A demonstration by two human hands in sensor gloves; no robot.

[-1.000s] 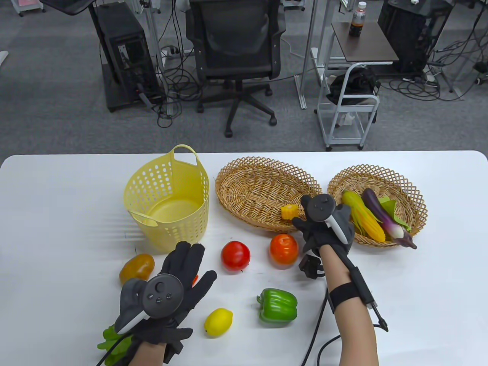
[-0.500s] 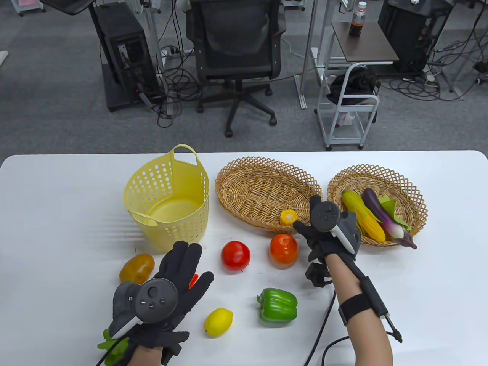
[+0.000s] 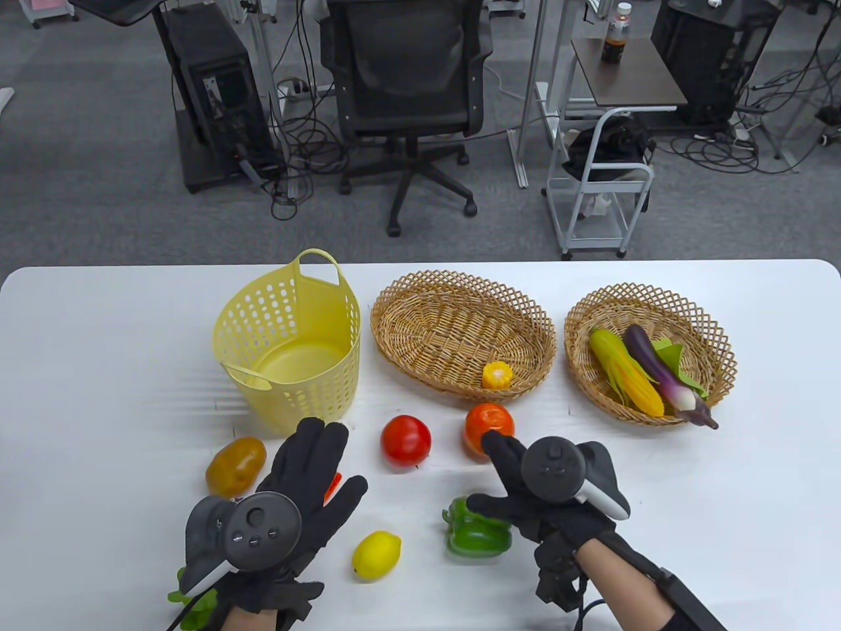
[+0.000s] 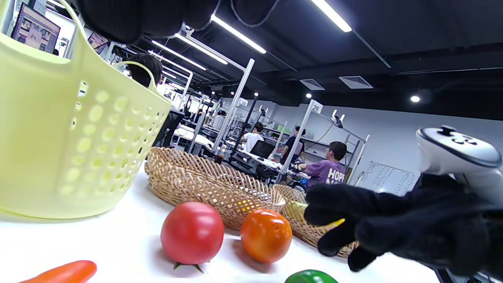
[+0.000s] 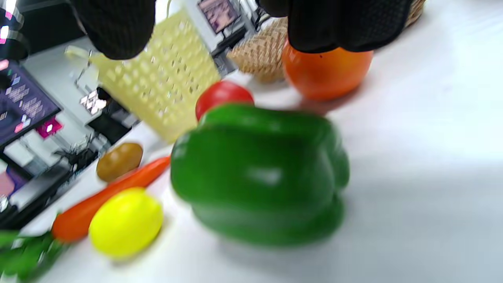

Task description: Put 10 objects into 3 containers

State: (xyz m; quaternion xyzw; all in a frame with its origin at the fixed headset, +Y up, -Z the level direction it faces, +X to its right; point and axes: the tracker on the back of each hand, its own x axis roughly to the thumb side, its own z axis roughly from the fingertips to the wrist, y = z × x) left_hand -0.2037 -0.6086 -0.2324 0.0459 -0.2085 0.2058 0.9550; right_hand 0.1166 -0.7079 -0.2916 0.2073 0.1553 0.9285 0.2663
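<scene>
Writing is scarce: a purple shirt in the left wrist view's background reads "HOP", the rest hidden, and a tag on a rack post reads "26".

Right hand hovers over the green pepper, fingers spread; the thumb lies across the pepper's top edge, the forefinger reaches toward the orange tomato, and nothing is gripped. Whether the thumb touches the pepper cannot be told. The pepper lies on its side on the table, long axis left-right, stem toward the left. Left hand is spread flat, fingers pointing away from the person, over a carrot of which only an orange tip shows; contact cannot be told.

A red tomato sits just left of the orange one. A potato lies left of the left hand, a lemon right of it with its long axis tilted up to the right. Green leaves poke out beside the left wrist.

The yellow tub stands upright, nothing visible in it. The middle basket holds 1 short corn piece near its front rim. The right basket holds a corn cob and an eggplant side by side, both running diagonally from far left to near right, the eggplant's stem end overhanging the front rim.
</scene>
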